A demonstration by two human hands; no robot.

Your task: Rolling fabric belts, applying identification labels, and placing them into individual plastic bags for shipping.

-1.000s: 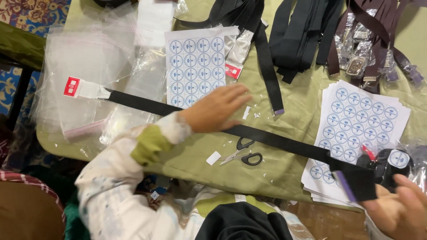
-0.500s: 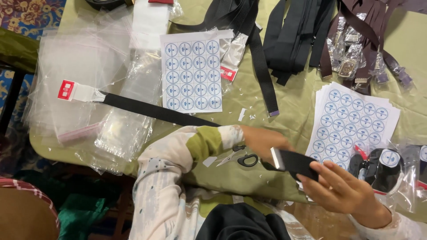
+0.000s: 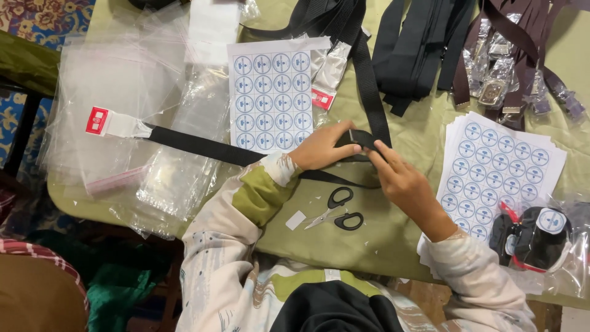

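A long black webbing belt [image 3: 196, 144] lies across the green table, its white tip with a red tag [image 3: 107, 122] at the left. My left hand [image 3: 322, 147] and my right hand [image 3: 399, 181] meet at the table's middle. Both grip the belt's other end, which is folded over between the fingers into a small black roll [image 3: 362, 140]. A loop of the belt curves under my hands toward the table's front. Black-handled scissors [image 3: 337, 210] lie closed just in front of my hands, beside a small white sticker scrap [image 3: 295, 220].
A sheet of round blue-and-white stickers [image 3: 270, 92] lies behind my left hand; a stack of such sheets [image 3: 501, 169] sits at right. Clear plastic bags [image 3: 123, 92] cover the left. Bagged rolled belts [image 3: 534, 237] are at right, loose black and brown belts [image 3: 424, 43] at the back.
My right hand has carried the belt's end from the table's right front to the middle. My left hand moved off the flat strap to meet it, and the end is now folded over.
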